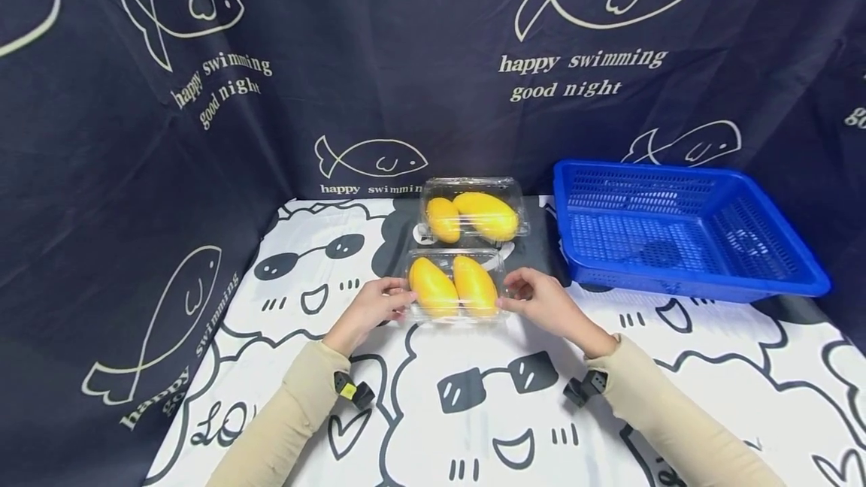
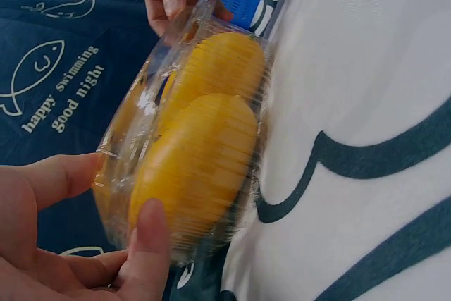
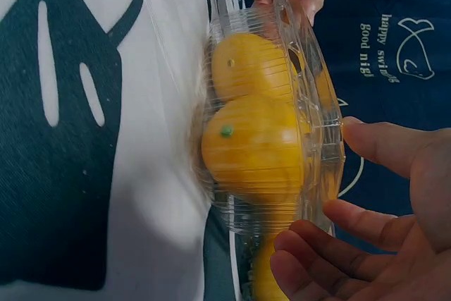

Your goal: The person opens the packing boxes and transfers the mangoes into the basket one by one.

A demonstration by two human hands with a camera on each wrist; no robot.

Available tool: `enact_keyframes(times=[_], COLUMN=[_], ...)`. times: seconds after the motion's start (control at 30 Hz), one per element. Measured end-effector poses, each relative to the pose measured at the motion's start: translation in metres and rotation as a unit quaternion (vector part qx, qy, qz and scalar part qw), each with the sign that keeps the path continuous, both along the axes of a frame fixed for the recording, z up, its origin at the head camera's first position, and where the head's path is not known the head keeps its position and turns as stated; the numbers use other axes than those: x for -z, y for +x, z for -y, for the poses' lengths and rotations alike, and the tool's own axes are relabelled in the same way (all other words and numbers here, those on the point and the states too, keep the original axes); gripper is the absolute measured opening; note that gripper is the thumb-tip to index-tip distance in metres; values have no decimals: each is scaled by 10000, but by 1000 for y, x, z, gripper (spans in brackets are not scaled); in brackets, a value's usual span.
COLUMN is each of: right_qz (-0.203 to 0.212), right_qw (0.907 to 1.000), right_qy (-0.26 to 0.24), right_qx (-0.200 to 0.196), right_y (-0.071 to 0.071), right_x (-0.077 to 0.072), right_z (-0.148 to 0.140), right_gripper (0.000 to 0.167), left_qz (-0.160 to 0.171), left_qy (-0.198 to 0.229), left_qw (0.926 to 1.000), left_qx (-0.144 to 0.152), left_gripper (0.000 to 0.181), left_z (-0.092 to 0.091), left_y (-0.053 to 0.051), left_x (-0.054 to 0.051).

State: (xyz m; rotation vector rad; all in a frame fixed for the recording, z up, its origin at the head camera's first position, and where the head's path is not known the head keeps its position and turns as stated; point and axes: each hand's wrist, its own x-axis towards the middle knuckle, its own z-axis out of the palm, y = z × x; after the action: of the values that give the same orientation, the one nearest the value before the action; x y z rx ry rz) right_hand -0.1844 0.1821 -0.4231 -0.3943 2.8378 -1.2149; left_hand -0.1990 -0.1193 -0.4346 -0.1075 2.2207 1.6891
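Note:
A clear plastic clamshell box point(image 1: 455, 316) with two yellow mangoes inside lies in front of me in the head view, its lid down. My left hand point(image 1: 376, 302) grips its left side, with the thumb point(image 2: 149, 234) against the clear wall in the left wrist view. On the opposite end, my right hand point(image 1: 543, 302) holds the box by fingertips point(image 3: 356, 132) at the lid's edge; its other fingers are loosely bent. Just behind sits a second clear box point(image 1: 473, 185) holding two more mangoes point(image 1: 489, 215), touched by neither hand.
A blue perforated plastic basket point(image 1: 676, 284) stands at the back right. The table carries a white cloth point(image 1: 433, 427) with dark cartoon drawings. Dark blue fabric point(image 1: 419, 43) printed with fish hangs behind and along the left side.

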Motion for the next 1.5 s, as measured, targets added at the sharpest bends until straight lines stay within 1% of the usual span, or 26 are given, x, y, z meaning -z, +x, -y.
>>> enact_keyframes(times=[0.1, 0.2, 0.37, 0.43, 0.5, 0.6, 0.67, 0.77, 0.83, 0.9, 0.97, 1.03, 1.17, 1.3, 1.37, 1.5], right_qz=[-331, -625, -1103, -1234, -1339, -1536, -1717, -2037, -2232, -2393, -2521, -2627, -2763, -2945, -3092, -3387], right_qw=[9993, 9976, 9926, 9908, 9892, 9860, 9827, 9753, 9691, 9624, 9559, 9502, 9435, 9362, 9303, 9171], right_qy=[167, 297, 507, 528, 542, 531, 573, 718, 913, 1148, 1359, 1523, 1672, 1751, 1789, 1855], right_qx=[2, 15, -66, -155, -246, -365, -406, -467, -521, -582, -655, -708, -744, -776, -831, -995], right_y=[2, 4, 7, 8, 11, 14, 16, 18, 20, 23, 25, 27, 30, 33, 34, 37], right_x=[-1, -1, -1, 0, 2, 4, 5, 4, 4, 4, 4, 4, 3, 4, 4, 5], right_z=[0, 0, 0, 0, 0, 0, 0, 2, 4, 6, 8, 9, 11, 12, 13, 15], right_gripper=[22, 16, 16, 16, 16, 12, 9, 6, 5, 6, 8, 8, 10, 11, 12, 16], left_qz=[22, 106, 301, 372, 504, 628, 693, 865, 1114, 1422, 1659, 1811, 1922, 1968, 1962, 1885], left_qy=[28, 54, 55, 8, -53, -106, -54, 299, 667, 1088, 1424, 1706, 2127, 2554, 2729, 2965], left_qw=[9999, 9998, 9994, 9991, 9984, 9973, 9968, 9949, 9908, 9833, 9755, 9684, 9580, 9463, 9411, 9350], left_qx=[116, 176, 178, 206, 239, 367, 398, 426, 393, 336, 259, 156, -6, -233, -356, -491], left_gripper=[51, 48, 33, 30, 34, 47, 54, 58, 57, 51, 44, 37, 28, 21, 16, 10], left_z=[2, 3, 6, 8, 9, 8, 7, 5, 4, 2, 1, 0, -5, -12, -16, -25], left_y=[1, 1, 3, 5, 8, 13, 15, 19, 21, 23, 26, 30, 37, 43, 46, 51], left_x=[-1, -1, 3, 4, 6, 9, 10, 11, 11, 11, 10, 9, 7, 10, 12, 17])
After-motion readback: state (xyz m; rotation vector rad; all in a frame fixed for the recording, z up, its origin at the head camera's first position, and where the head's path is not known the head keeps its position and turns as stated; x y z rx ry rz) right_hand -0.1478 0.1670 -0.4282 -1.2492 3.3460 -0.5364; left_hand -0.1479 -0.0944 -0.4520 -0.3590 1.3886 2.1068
